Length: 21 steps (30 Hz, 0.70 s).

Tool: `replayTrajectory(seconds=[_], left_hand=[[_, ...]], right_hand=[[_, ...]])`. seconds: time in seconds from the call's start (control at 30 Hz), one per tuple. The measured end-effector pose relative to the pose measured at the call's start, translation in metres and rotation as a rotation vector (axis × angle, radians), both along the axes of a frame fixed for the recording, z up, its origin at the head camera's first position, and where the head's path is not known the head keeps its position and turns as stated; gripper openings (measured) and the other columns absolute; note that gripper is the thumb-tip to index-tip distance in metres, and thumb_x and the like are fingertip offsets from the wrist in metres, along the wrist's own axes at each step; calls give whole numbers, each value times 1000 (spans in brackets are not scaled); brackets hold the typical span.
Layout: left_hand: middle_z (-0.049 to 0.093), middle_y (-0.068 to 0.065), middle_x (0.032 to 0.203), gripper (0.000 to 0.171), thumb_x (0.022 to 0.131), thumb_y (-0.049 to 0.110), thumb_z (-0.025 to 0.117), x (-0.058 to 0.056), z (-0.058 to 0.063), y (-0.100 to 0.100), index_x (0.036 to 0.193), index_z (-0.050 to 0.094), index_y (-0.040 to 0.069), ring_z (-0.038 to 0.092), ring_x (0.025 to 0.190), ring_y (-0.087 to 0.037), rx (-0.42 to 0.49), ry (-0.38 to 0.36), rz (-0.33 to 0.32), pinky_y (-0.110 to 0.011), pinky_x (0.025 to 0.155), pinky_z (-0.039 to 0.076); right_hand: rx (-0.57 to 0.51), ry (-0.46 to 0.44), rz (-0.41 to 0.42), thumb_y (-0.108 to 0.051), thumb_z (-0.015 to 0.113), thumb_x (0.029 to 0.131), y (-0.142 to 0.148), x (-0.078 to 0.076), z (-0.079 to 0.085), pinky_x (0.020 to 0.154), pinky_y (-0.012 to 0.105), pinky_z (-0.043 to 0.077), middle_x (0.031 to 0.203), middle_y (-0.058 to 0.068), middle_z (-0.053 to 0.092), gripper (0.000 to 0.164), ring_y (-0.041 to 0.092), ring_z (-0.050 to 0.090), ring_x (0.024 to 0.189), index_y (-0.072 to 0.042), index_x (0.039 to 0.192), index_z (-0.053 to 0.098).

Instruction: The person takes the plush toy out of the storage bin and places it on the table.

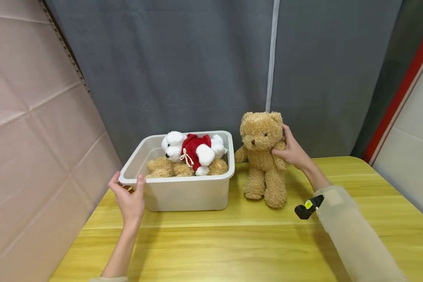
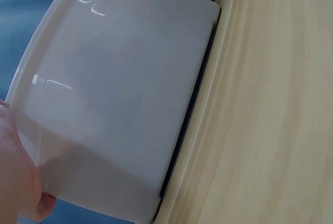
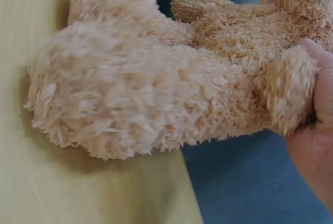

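A light grey plastic bin (image 1: 187, 194) stands on the table at centre left. My left hand (image 1: 129, 201) grips its near left corner, the thumb at the front rim and the fingers round the left side; the left wrist view shows the bin's wall (image 2: 119, 89) close up. Inside lie a white plush dog in a red hoodie (image 1: 197, 152) and brown plush (image 1: 160, 167), partly covered by the dog. Right of the bin, my right hand (image 1: 292, 150) holds a light brown teddy bear (image 1: 262, 160) upright by its side and arm. Some fingers are hidden behind the bear.
The yellow wood-grain table (image 1: 232, 250) extends in front of the bin and bear. A grey curtain (image 1: 190, 70) hangs behind them. A pale panelled wall (image 1: 38, 156) rises at the left, and a white one with a red strip (image 1: 402, 86) at the right.
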<state>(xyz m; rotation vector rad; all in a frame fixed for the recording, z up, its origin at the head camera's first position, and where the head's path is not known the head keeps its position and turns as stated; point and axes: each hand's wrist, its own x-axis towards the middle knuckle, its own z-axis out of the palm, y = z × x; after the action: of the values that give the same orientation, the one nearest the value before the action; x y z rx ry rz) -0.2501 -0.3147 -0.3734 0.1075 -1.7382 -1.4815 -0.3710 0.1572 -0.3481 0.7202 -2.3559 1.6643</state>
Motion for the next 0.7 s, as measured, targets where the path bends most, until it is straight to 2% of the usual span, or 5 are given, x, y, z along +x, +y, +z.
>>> replayTrajectory(seconds=[0.07,0.2,0.37,0.53,0.7], left_hand=[[51,-16,128,66,93,14,67,0,0,1,147,31,2,50,101,-11,-1,3,1,-20,82,44],[50,-15,128,66,93,14,66,-2,-1,2,147,31,2,50,101,-12,7,6,-7,-21,82,44],[50,-16,130,67,92,15,67,-2,0,2,148,30,3,50,102,-12,13,7,-21,-23,83,44],[50,-15,130,67,92,16,67,0,1,1,148,30,4,49,103,-12,10,6,-8,-23,83,43],[50,-15,130,68,93,17,67,0,0,1,148,30,2,50,103,-12,4,-2,-12,-23,84,44]], right_hand=[[50,-6,1,8,58,91,1,-3,-7,93,45,48,160,26,15,94,41,32,139,-14,161,0],[139,-9,-24,0,61,95,2,-6,-18,116,61,17,166,22,-3,94,45,6,150,-11,161,-5],[173,-10,-91,-9,68,96,1,-4,-23,114,64,20,164,26,11,100,48,21,146,-18,163,-6],[257,-91,-185,-29,83,84,-2,-4,-26,111,68,24,162,30,15,121,55,27,140,-32,162,-10],[296,-91,-242,-22,84,81,-6,-4,-29,103,64,37,155,34,29,123,53,44,128,-30,162,-8]])
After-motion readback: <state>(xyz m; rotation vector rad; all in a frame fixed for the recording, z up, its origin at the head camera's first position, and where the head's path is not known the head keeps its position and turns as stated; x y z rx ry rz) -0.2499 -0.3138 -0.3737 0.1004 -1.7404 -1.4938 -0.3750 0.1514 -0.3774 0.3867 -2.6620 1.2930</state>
